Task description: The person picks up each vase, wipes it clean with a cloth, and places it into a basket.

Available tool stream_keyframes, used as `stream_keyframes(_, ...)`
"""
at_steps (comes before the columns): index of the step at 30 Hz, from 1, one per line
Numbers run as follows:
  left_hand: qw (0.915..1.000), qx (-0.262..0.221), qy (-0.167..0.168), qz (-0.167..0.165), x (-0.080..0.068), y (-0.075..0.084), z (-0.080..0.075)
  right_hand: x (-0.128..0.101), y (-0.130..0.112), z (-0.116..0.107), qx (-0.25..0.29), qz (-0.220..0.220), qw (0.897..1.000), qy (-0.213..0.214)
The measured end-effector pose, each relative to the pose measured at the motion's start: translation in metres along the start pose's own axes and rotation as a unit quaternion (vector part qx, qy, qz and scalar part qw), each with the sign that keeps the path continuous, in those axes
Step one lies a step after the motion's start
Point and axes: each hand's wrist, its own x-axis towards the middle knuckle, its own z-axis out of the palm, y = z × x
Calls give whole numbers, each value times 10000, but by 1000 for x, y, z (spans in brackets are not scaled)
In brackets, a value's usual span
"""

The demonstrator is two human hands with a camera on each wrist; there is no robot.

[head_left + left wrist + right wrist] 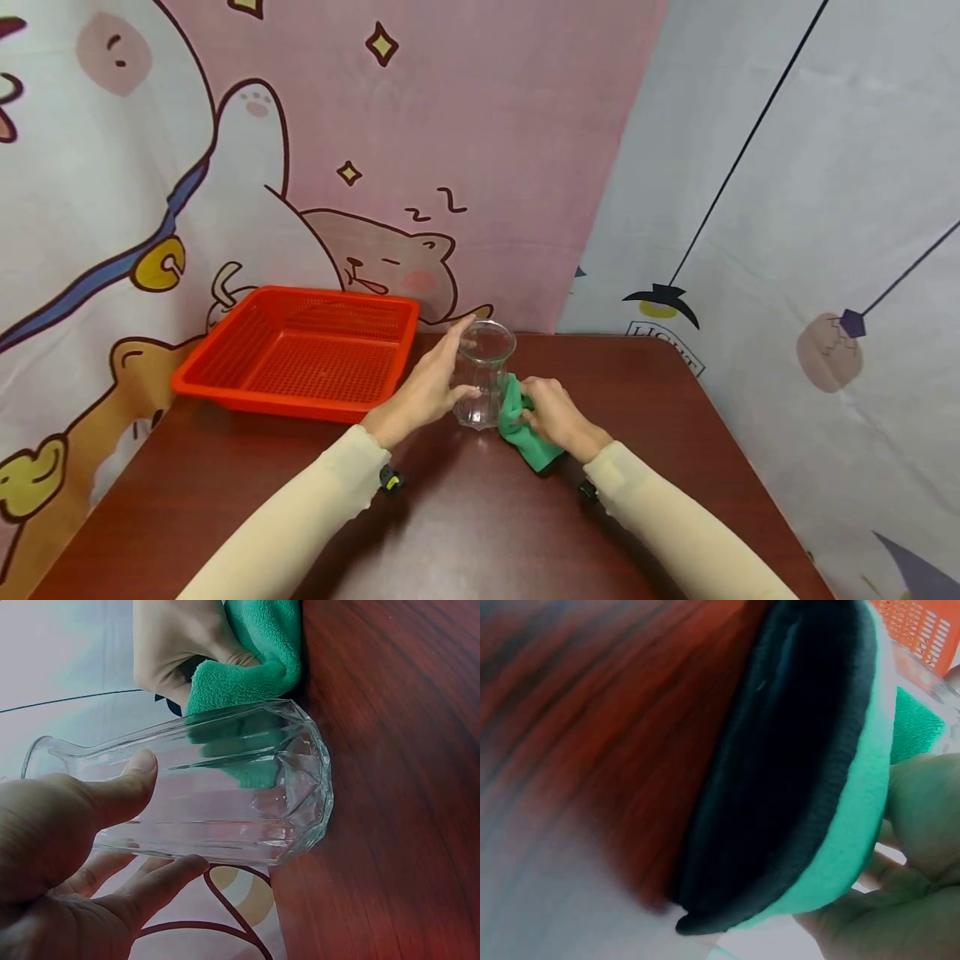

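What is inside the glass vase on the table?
The glass vase looks empty. Through its clear wall only the green cloth, gripped by the right hand beside it, shows. The left hand covers part of its side.

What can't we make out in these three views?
- Right hand fingertips: head view, hidden in the green cloth.
- Cloth-to-glass vase contact: head view, too small; left wrist view shows it only through the glass.
- Right wrist view: the cloth fills the frame, blurred; red basket cut off by the edge.
- Left hand: cut off by the left wrist frame edge.
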Motion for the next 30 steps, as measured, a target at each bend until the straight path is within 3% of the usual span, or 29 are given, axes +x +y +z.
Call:
stream_keyframes(6, 10000, 78, 16, -2, -1, -1, 0, 1, -1, 1, 60, 251, 9996, -68)
stream_keyframes(15, 10000, 85, 30, 19, -2, -1, -1, -1, 0, -1, 690, 563, 9960, -22)
stream_keyframes(30, 10000, 22, 19, 55, -3, -2, 0, -2, 6, 5, 922, 793, 9916, 439)
